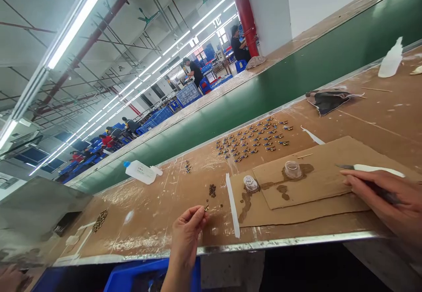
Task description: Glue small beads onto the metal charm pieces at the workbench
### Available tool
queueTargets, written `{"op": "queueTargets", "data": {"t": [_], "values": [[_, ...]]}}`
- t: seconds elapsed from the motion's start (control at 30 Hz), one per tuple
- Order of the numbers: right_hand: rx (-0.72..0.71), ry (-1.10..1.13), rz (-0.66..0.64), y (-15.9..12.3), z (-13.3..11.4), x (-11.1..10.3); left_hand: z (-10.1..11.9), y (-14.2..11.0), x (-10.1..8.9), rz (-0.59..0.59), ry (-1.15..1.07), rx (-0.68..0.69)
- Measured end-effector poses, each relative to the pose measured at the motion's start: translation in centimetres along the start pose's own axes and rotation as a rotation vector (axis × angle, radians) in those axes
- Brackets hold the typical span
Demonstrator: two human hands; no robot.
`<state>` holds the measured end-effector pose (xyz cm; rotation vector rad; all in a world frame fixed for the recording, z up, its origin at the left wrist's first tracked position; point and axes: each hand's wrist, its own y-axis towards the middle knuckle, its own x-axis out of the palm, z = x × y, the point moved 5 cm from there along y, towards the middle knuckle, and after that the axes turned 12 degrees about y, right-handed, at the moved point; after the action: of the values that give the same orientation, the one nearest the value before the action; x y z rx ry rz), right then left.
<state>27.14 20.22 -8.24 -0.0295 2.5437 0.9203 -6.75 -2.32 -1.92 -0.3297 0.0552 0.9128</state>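
My left hand (191, 224) is pinched on a small brass-coloured part (206, 208) near the table's front edge. Just beyond it lies a little heap of dark small parts (212, 190). My right hand (391, 195) has its fingers pressed together over the right of the cardboard (316, 186); what they grip is unclear. Right beside its fingertips is a white-handled tool (376, 168) with a dark pointed tip, apparently lying down. On the cardboard stand a small clear cup (292, 169) and a whitish cup-shaped piece (251, 184), with wet stains around them.
Many small blue-and-gold parts (253, 138) lie in rows. A white bottle (141, 171) lies at left; another (391, 59) stands far right, beyond a dark cloth (329, 101). More parts (100, 221) and another person's hand (11, 279) are left. A green belt (263, 94) runs behind.
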Motion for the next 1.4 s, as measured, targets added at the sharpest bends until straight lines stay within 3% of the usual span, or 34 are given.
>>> {"op": "queueTargets", "data": {"t": [0.13, 0.23, 0.33, 0.47, 0.57, 0.67, 1.13, 1.4], "values": [[0.007, -0.004, -0.007, 0.4, -0.6, -0.1, -0.1, 0.3, -0.5, 0.08, 0.088, 0.044], [-0.033, -0.053, -0.013, 0.8, -1.7, -0.4, 0.8, 0.2, 0.2, 0.07, 0.153, 0.106], [-0.111, -0.095, 0.01, 1.2, -3.4, -0.9, 2.7, -0.2, 2.5, 0.026, 0.228, 0.231], [-0.152, -0.075, 0.041, 1.4, -4.7, -1.3, 5.0, -0.3, 7.0, -0.085, 0.332, 0.365], [-0.116, -0.033, 0.044, 1.4, -4.4, -1.2, 5.4, 0.6, 9.6, -0.141, 0.384, 0.376], [-0.097, 0.003, 0.035, 1.3, -4.0, -1.1, 5.2, 1.9, 10.6, -0.153, 0.396, 0.36], [-0.178, 0.007, 0.053, 1.5, -4.5, -1.3, 4.2, 3.4, 10.8, -0.161, 0.414, 0.336], [-0.139, -0.023, 0.055, 1.4, -4.7, -1.5, 4.5, 2.5, 8.7, -0.115, 0.438, 0.34]]}}
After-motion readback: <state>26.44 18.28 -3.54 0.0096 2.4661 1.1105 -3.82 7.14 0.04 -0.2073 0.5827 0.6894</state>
